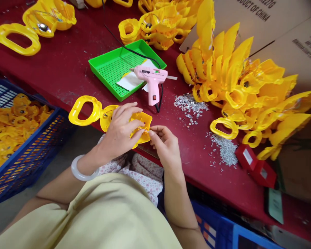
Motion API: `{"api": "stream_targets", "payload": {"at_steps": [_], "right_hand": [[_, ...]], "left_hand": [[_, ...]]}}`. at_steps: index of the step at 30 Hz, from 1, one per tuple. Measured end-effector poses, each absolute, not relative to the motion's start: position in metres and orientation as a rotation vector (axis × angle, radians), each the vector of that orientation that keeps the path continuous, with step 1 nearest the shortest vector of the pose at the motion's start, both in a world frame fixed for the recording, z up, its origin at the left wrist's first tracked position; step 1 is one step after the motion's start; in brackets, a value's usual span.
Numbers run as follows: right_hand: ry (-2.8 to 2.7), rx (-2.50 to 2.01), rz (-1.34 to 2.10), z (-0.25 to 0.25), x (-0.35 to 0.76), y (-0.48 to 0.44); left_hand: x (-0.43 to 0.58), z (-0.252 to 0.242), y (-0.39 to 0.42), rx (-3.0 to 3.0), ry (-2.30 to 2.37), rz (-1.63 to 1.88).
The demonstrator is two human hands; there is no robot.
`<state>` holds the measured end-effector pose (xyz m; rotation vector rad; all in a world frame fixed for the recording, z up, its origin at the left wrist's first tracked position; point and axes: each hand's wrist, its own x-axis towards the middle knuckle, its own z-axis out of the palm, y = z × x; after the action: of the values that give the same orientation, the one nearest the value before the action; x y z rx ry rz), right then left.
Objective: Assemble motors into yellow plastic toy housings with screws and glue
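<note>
My left hand [119, 129], with a white bangle [82, 168] on its wrist, grips a yellow plastic piece [84, 110] with an oval ring handle. My right hand [166, 145] pinches the piece's far lobe between thumb and fingers, near a thin wire or thread that is too small to make out. Part of the piece is hidden behind my fingers. Beyond my hands, a pink glue gun [150, 81] lies across a green perforated tray [114, 69], with a black cord trailing from it.
A large heap of yellow plastic parts [235, 79] covers the right of the red table [197, 162], beside scattered silver sequins [190, 105]. A blue crate [23, 138] of yellow parts stands at left. Cardboard boxes [261, 24] rise behind; small red boxes [255, 169] lie near the table edge.
</note>
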<state>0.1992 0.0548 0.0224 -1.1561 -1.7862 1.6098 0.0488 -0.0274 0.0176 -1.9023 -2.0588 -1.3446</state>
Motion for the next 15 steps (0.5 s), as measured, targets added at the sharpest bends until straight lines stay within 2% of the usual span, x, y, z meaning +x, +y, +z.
{"api": "stream_targets", "payload": {"at_steps": [8, 15], "right_hand": [[-1.712, -1.094, 1.768, 0.022, 0.197, 0.060], [-1.777, -1.035, 1.810, 0.021, 0.200, 0.066]], "left_hand": [[0.038, 0.012, -0.033, -2.076, -1.748, -1.357], [0.036, 0.012, -0.032, -2.185, -1.688, -1.271]]}}
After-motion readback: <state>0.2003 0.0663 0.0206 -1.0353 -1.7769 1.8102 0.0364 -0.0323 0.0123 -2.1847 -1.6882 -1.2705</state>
